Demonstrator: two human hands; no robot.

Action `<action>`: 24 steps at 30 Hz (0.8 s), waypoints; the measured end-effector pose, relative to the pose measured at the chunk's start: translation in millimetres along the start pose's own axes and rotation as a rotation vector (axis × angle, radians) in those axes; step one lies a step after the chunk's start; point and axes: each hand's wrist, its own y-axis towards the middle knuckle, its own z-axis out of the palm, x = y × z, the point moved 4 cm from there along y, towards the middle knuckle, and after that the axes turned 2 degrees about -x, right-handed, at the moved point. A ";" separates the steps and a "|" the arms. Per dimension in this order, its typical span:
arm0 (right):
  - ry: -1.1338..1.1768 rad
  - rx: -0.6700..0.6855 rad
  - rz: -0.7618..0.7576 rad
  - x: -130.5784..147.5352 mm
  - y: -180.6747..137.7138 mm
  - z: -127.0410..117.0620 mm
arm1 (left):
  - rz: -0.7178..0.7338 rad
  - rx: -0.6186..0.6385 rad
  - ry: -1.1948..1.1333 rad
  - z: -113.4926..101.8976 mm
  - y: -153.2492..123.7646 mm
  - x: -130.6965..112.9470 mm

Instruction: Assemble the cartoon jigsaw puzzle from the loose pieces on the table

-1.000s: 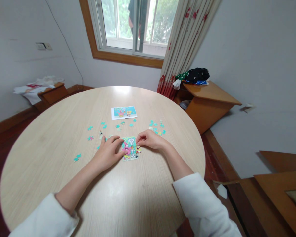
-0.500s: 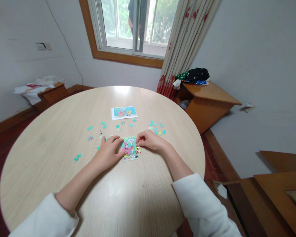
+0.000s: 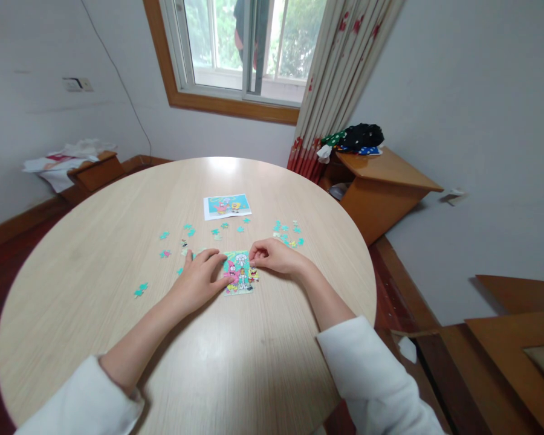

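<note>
A partly joined jigsaw puzzle (image 3: 242, 279) lies flat on the round table, showing a pink starfish, a pale teal figure and a yellow figure at its right edge. My left hand (image 3: 200, 279) rests at the puzzle's left side, fingers spread, with thumb and index fingertips touching its edge. At the upper right edge my right hand (image 3: 274, 256) is closed in a pinch on a puzzle piece, mostly hidden by the fingers. Loose teal pieces (image 3: 189, 230) lie beyond and left of my left hand. Another cluster of pieces (image 3: 285, 233) sits just beyond my right hand.
A printed reference picture (image 3: 229, 206) lies on the pale wooden table (image 3: 208, 368) beyond the puzzle. Two separate pieces (image 3: 141, 290) rest further left. A wooden cabinet (image 3: 381, 181) with cloths on top stands past the table's right edge, near a curtain (image 3: 330, 84).
The view has shifted very slightly. Both hands stay at the puzzle's edges, and the right fingertips keep their pinch at its upper right with hardly any movement.
</note>
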 end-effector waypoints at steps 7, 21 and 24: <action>0.052 0.046 0.026 -6.3 0.9 1.0 | -0.010 0.002 0.004 0.4 0.3 -1.0; -0.023 0.042 0.008 -5.6 1.8 -0.3 | -0.014 0.019 -0.008 -0.3 0.2 -1.3; 0.000 0.028 -0.006 -5.8 2.3 -0.5 | -0.011 0.015 -0.015 -0.1 0.0 -1.1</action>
